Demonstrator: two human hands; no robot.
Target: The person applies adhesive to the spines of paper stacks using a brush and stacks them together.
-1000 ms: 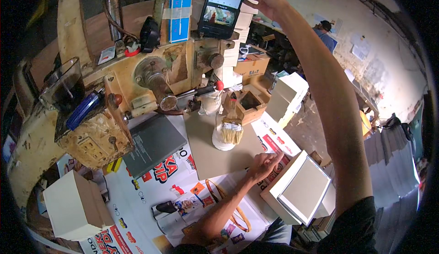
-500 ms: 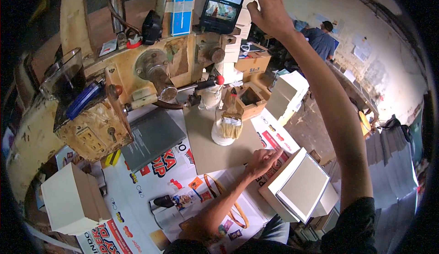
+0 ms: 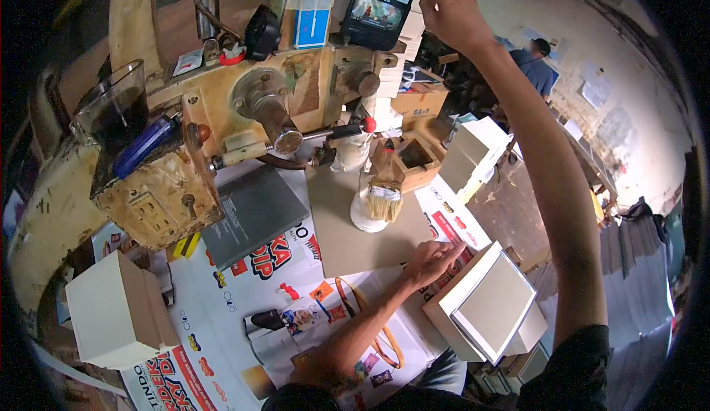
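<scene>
My right arm reaches up to a black phone (image 3: 379,12) propped on the machine, its screen lit. My right hand (image 3: 457,13) is at the phone's upper right edge, fingers extended and thumb apart; the top of the picture cuts off some fingertips. Lower down, my left hand (image 3: 430,265) hovers or rests by the near right corner of a grey board (image 3: 340,252), index finger pointing right and the others loosely bent, holding nothing. Right of it is a stack of pale book blocks with a grey-beige panel (image 3: 497,304) on top. A wide brush (image 3: 384,202) leans across a white pot (image 3: 366,220).
A metal and wood machine (image 3: 214,97) spans the back, bearing a glass of dark liquid (image 3: 122,111) and a blue-handled tool (image 3: 144,145). A dark book (image 3: 255,215), white blocks (image 3: 111,307) and a wooden box (image 3: 414,161) stand around. Another person (image 3: 534,67) is far right.
The view has shifted slightly, so the phone and machine appear farther right. My right hand stays by the phone, its fingertips more cut off by the top edge. My left hand keeps nearly the same place.
</scene>
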